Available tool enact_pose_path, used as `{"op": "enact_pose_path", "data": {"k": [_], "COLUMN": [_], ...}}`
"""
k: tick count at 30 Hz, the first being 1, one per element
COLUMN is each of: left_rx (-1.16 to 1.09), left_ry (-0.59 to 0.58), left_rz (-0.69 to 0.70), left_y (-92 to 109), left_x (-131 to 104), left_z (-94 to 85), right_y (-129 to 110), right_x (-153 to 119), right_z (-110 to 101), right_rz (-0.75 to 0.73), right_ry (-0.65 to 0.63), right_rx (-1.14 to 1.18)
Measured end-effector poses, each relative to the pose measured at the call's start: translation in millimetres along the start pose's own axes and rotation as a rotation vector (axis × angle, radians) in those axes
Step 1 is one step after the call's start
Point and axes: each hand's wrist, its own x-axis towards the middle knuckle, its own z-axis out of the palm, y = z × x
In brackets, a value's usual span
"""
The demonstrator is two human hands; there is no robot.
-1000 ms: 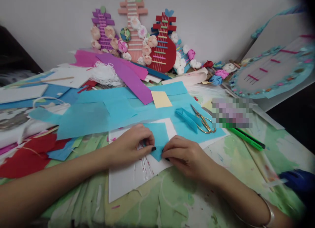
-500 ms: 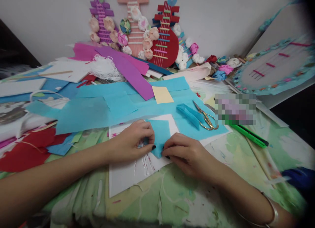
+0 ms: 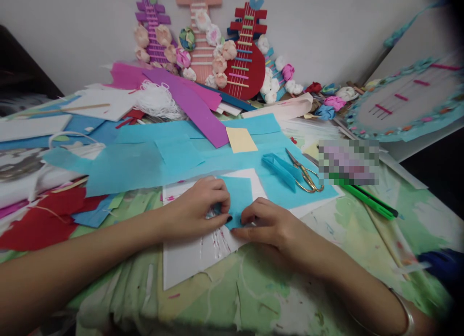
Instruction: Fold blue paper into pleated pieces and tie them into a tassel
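Observation:
A small blue paper piece [image 3: 239,193] lies between my hands, over a white board [image 3: 181,263] marked with pink and glossy streaks. My left hand [image 3: 208,205] pinches the paper's left edge, thumb and fingers together. At its lower right corner, my right hand [image 3: 270,225] has its fingers closed on the paper, the thumb stretched along the bottom edge. Gold-handled scissors [image 3: 308,179] and a folded blue strip [image 3: 281,168] rest on a larger blue sheet [image 3: 304,196] to the right.
Behind are a yellow paper piece [image 3: 242,139], a purple strip [image 3: 195,109], white string [image 3: 157,99] and paper instruments, one of them red [image 3: 250,67]. Red paper [image 3: 39,220] lies left. A green cutter [image 3: 369,198] lies right, beyond the scissors.
My right thumb has moved left along the paper's lower edge, and the right fingers have shifted slightly. My left hand keeps nearly the same pose. The whole view has shifted a little.

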Motion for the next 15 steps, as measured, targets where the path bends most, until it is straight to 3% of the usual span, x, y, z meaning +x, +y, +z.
{"op": "enact_pose_path", "data": {"k": [15], "left_rx": [0.001], "left_ry": [-0.022], "left_rz": [-0.020], "left_y": [1.0], "left_x": [1.4], "left_z": [0.0], "right_y": [2.5], "right_x": [-2.2], "right_z": [0.5], "right_rz": [-0.047], "right_ry": [0.046], "right_rx": [0.036]}}
